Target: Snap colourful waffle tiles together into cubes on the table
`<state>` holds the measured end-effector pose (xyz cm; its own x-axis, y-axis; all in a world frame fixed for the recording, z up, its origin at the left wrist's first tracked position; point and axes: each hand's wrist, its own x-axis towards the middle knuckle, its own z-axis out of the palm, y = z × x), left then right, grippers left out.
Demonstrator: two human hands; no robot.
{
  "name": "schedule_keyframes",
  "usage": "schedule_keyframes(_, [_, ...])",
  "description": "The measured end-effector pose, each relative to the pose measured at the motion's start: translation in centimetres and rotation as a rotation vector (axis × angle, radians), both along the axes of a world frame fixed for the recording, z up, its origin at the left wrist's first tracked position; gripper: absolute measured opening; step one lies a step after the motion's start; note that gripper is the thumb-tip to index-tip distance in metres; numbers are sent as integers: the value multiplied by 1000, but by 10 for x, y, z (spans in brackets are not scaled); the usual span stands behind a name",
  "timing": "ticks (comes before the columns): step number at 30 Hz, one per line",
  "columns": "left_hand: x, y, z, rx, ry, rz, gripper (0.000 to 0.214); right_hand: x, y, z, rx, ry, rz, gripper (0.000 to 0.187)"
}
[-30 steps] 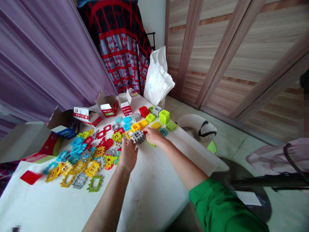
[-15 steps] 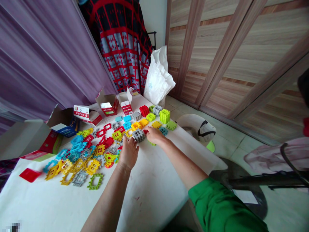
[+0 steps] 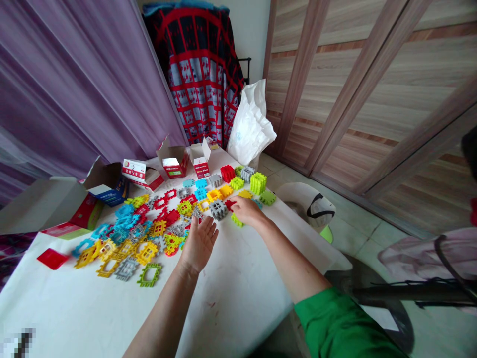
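— Two hands at a spread of plastic lattice tiles. What do we record for the right hand [image 3: 246,211]?

— We find it palm down at the edge of the heap, its forearm coming out of a green cloth sleeve [image 3: 328,325]. Its fingertips [image 3: 232,205] rest on a small red plastic lattice tile [image 3: 228,203], just beside a grey square lattice block [image 3: 218,210]. The fingers are partly curled; whether they grip the tile, we cannot tell. A lime-green lattice tile [image 3: 237,220] lies just under the hand.

— And the left hand [image 3: 199,244]?

— Wide open, fingers [image 3: 210,226] spread, holding nothing, close to the heap's near edge.

— The surroundings?

— We note yellow, blue, red and grey tiles spread over a white-covered table [image 3: 231,308]. A lime-green cube block [image 3: 258,183] and a red cube block [image 3: 227,173] stand towards the far end. Two opened red-and-white cardboard boxes [image 3: 172,161] sit beyond the tiles. Past the table are a white plastic bag [image 3: 250,127], a red-and-navy patterned cloth [image 3: 197,74], a purple curtain [image 3: 74,84] on the left and wood-panelled sliding doors [image 3: 354,89] on the right.
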<state>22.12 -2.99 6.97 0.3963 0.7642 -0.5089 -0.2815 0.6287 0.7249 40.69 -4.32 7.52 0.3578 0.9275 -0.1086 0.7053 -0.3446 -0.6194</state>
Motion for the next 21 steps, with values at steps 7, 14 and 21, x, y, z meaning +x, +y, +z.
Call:
schedule_keyframes(7, [-87,-9,-20,403,180,166,54,-32,-41,-28,288,-42,-46,29])
schedule_keyframes(14, [-163,9,-46,963,903,399,47,-97,-44,-54,54,-231,42,45])
schedule_keyframes(21, [-167,12,-61,930,811,385,38,-110,-25,-49,-43,-359,-18,49])
